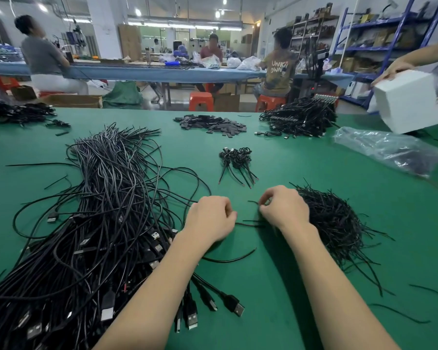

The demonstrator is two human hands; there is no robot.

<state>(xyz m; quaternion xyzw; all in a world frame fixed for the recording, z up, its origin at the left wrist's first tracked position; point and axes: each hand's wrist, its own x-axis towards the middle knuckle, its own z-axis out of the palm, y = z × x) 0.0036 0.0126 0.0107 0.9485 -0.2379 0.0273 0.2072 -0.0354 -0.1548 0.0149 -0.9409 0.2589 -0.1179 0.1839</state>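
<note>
Both my hands hover over the green table (276,286), fingers curled. My left hand (209,218) grips a black USB cable that loops out below it, the loose cable end (228,260) lying on the table. My right hand (283,208) pinches a thin black twist tie (253,202) at its fingertips; other ties (250,223) lie between the hands. A heap of black twist ties (334,221) sits just right of my right hand. A large pile of black USB cables (99,223) spreads to my left.
Three bundled cables (237,160) lie ahead at centre. Behind them are a pile of small black flat pieces (213,123), a stack of bundled cables (301,117) and a clear plastic bag (387,147). Another person's hand holds a white foam box (407,104) at right.
</note>
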